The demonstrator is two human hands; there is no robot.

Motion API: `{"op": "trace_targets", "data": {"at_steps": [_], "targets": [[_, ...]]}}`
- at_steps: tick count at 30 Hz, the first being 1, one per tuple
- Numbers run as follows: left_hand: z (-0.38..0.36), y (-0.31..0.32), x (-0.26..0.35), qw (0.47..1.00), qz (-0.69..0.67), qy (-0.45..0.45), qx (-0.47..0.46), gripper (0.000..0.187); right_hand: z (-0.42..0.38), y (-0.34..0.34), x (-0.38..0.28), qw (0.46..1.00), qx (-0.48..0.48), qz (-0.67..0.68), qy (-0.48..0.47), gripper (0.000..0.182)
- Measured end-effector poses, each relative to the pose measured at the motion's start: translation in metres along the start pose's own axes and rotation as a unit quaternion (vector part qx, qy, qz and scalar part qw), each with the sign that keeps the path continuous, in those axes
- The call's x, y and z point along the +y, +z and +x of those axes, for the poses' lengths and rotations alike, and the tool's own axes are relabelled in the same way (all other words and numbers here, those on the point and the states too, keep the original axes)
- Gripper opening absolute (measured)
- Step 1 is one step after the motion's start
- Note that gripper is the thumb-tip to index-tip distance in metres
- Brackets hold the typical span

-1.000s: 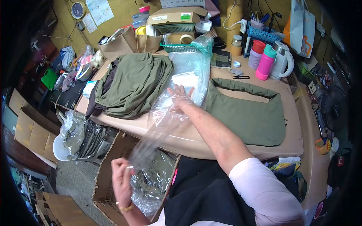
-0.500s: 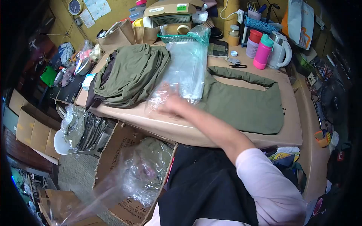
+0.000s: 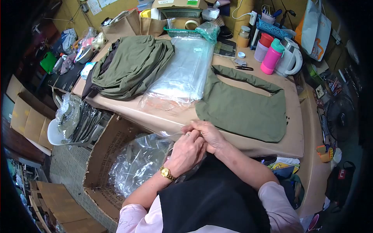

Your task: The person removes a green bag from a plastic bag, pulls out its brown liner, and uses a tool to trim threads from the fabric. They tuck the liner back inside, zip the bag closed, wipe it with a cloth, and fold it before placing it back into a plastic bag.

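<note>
My left hand (image 3: 185, 150), with a gold watch on its wrist, meets my right hand (image 3: 210, 136) just in front of the table edge. The fingers of both are closed, pinching the edge of a clear plastic bag (image 3: 165, 134). That bag hangs to the left over the open carton, and its outline is hard to separate from the plastic inside. Beyond my hands lies a stack of clear plastic bags (image 3: 182, 72). A folded olive-green garment (image 3: 244, 105) lies flat to the right, and a pile of olive-green garments (image 3: 132, 66) rests to the left.
Below the table, an open cardboard carton (image 3: 101, 155) holds plastic-wrapped items. A white tub (image 3: 58, 136) with packed items stands farther left. At the table's back right are a pink bottle (image 3: 271, 60), an electric kettle (image 3: 288, 58) and black snips (image 3: 244, 68).
My right hand has left the bag stack and come back toward my body. My left hand has come into view beside it. The plastic blurred at lower left is no longer there.
</note>
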State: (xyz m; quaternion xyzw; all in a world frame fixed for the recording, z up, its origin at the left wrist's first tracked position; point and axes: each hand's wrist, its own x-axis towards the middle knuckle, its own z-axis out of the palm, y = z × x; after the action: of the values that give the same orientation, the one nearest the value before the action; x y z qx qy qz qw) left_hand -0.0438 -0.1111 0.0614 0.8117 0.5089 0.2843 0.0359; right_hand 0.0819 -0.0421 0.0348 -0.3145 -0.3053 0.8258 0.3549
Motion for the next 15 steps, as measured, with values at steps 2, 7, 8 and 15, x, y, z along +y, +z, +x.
{"op": "trace_targets", "data": {"at_steps": [2,7,8,15], "targets": [[0.014,-0.014,0.006,0.994,-0.082,0.032,0.066,0.026,-0.002,-0.017,-0.008,0.992,0.021,-0.077,-0.097,0.025],[0.05,-0.049,-0.058,0.989,-0.038,-0.03,-0.142,0.047,-0.04,-0.016,-0.053,0.849,0.036,-0.376,-0.369,0.02],[0.06,-0.062,-0.067,0.951,-0.062,-0.11,-0.282,0.043,-0.046,-0.02,-0.065,0.741,0.083,-0.478,-0.465,0.011],[0.067,-0.058,-0.098,0.989,-0.145,0.002,-0.01,0.018,-0.087,-0.081,-0.099,0.669,0.334,-0.515,-0.42,0.008]]}}
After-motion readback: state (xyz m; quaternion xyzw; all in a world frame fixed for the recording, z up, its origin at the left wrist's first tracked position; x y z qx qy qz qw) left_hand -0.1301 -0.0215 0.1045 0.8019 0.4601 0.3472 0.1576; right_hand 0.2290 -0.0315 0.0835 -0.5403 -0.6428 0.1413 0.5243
